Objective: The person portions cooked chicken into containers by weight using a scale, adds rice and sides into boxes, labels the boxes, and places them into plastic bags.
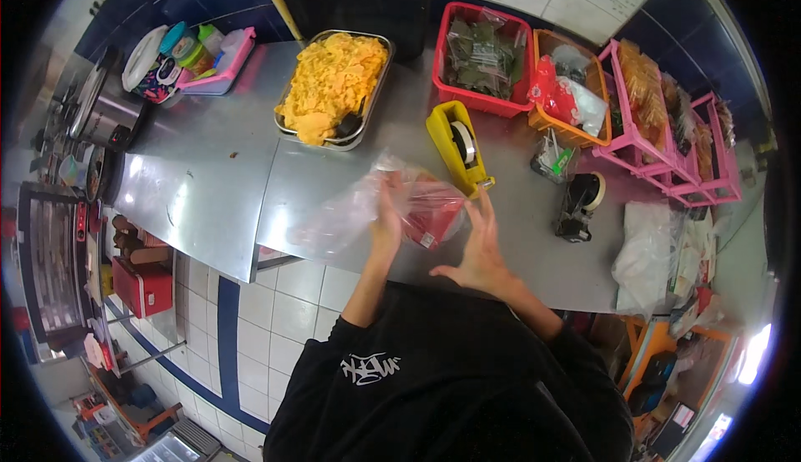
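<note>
A clear plastic bag (338, 211) with a red packet (432, 218) inside lies across the middle of the steel table (325, 174), close in front of me. My left hand (388, 218) holds the bag, its fingers partly hidden by the film. Just right of the packet is my right hand (480, 252), thumb and fingers apart, with nothing in its grasp; its fingertips are near the front end of a yellow tape dispenser (457, 149). Whether those fingertips touch the dispenser or the bag, I cannot tell.
Behind the bag stands a steel tray (375, 102) of yellow food. A red basket (482, 104) of bagged leaves, an orange basket (569, 136) and a pink rack (651, 168) line the back right. A black tape dispenser (577, 208) and white plastic bags (644, 255) lie to the right.
</note>
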### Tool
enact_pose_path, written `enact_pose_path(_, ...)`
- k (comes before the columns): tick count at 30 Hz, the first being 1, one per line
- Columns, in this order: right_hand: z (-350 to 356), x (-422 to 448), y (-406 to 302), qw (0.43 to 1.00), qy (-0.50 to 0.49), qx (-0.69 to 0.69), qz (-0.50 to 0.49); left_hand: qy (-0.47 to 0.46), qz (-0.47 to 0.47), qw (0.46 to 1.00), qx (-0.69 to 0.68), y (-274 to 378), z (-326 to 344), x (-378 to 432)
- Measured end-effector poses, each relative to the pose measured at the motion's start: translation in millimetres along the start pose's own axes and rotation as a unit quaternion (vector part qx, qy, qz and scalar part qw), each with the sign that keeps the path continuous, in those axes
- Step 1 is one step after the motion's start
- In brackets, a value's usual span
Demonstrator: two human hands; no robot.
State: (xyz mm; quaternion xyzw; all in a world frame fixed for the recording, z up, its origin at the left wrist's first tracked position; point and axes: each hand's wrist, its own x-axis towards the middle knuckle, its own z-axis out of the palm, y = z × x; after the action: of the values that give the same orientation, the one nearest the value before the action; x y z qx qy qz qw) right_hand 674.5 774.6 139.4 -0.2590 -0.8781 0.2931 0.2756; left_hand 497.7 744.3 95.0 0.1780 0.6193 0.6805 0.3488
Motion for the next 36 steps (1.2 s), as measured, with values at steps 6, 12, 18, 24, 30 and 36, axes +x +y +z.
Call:
enact_pose_path(6,22.2,9.2,47.5,0.988,0.144,0.054,-0.026,-0.049,0.031,0.997,0.059,60.0,-17.0,-13.0)
enact_pose_path(12,-31.0,83.8,74.3,0.829,-0.301,0.457,0.115,-0.365,0.173,0.901,0.155,139.0,-16.0,-16.6)
enact_pose_path(18,-65.7,103.7,121.0,0.963,0.161,0.068,0.203,-0.059,-0.051,0.994,-0.077,15.4,-76.6,-2.5)
enact_pose_path(24,-91.6,61.1,254.7,0.941,0.219,-0.141,0.216,0.129,0.077,0.871,0.468,-35.7,-37.3,-22.6)
enact_pose_path(30,-88.6,58.8,257.2,0.937,0.232,-0.144,0.219,-0.061,0.267,0.720,0.638,8.5,-66.2,-32.0)
enact_pose_path(36,-105.8,47.8,241.0,0.879,0.440,-0.074,0.168,-0.243,0.212,0.836,0.444,60.5,-69.8,-17.8)
